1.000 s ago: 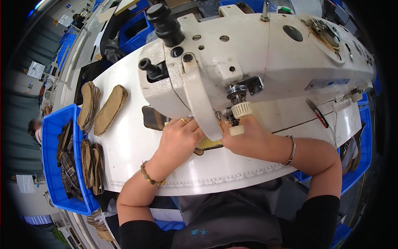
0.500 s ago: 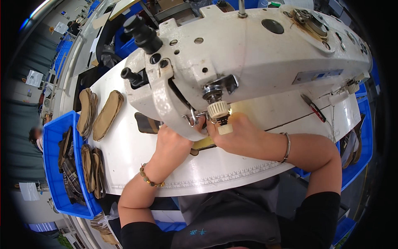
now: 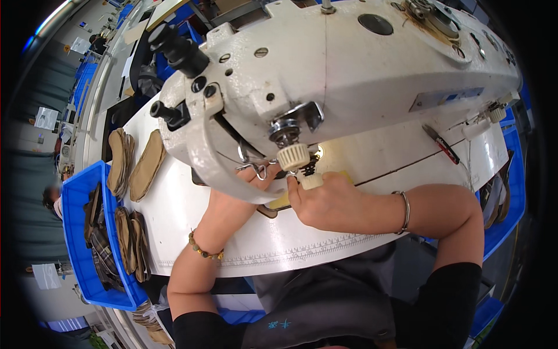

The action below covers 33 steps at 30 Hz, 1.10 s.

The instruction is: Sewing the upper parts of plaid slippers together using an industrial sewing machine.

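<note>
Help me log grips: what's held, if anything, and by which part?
Can't be told: the left hand and right hand are at a flat yellow dark-edged piece, contact partly hidden.

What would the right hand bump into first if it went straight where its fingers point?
The right hand would probably meet the left hand, though the sewing machine hides part of the gap and its metal parts might come first.

White worktable (image 3: 180,232), ruler (image 3: 290,254) along near edge, tan pieces (image 3: 148,167) left, red-and-black snips (image 3: 441,143) right, yellow piece (image 3: 281,203) between.
</note>
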### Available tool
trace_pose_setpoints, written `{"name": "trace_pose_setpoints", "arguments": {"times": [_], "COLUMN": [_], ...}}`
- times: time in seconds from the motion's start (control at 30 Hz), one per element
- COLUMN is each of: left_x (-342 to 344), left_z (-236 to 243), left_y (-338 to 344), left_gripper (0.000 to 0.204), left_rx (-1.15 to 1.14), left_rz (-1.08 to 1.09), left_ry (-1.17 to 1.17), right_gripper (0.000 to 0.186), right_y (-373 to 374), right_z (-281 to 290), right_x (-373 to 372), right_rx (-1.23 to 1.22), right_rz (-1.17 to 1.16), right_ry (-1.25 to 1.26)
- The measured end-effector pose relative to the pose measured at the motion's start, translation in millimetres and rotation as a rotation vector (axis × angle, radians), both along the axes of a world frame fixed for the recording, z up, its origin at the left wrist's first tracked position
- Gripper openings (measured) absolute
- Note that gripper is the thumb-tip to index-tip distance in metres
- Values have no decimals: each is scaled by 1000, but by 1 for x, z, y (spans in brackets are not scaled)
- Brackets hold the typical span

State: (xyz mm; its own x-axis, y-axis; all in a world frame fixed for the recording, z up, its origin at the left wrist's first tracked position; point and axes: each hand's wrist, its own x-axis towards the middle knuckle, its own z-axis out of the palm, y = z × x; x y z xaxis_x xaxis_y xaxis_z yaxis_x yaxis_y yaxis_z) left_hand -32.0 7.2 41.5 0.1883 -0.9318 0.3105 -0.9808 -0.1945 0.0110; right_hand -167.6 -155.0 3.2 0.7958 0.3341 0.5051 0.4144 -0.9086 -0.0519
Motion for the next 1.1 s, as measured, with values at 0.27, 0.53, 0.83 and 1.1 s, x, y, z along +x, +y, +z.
{"name": "trace_pose_setpoints", "arguments": {"times": [0.27, 0.53, 0.83, 1.1], "left_x": [2, 14, 10, -12], "left_z": [-7, -19, -15, -12], "left_y": [1, 0, -4, 36], "left_gripper": [30, 27, 22, 30], "left_rx": [-58, -61, -124, -340], "left_rz": [-18, 32, -3, -89], "left_ry": [-8, -9, -28, -95], "right_gripper": [23, 11, 38, 24], "right_y": [-1, 0, -6, -7], "right_z": [3, 2, 0, 19], "right_x": [0, 2, 3, -8], "right_rx": [-58, 22, -200, -59], "right_rz": [16, 28, 26, -50], "right_ry": [17, -3, 62, 382]}}
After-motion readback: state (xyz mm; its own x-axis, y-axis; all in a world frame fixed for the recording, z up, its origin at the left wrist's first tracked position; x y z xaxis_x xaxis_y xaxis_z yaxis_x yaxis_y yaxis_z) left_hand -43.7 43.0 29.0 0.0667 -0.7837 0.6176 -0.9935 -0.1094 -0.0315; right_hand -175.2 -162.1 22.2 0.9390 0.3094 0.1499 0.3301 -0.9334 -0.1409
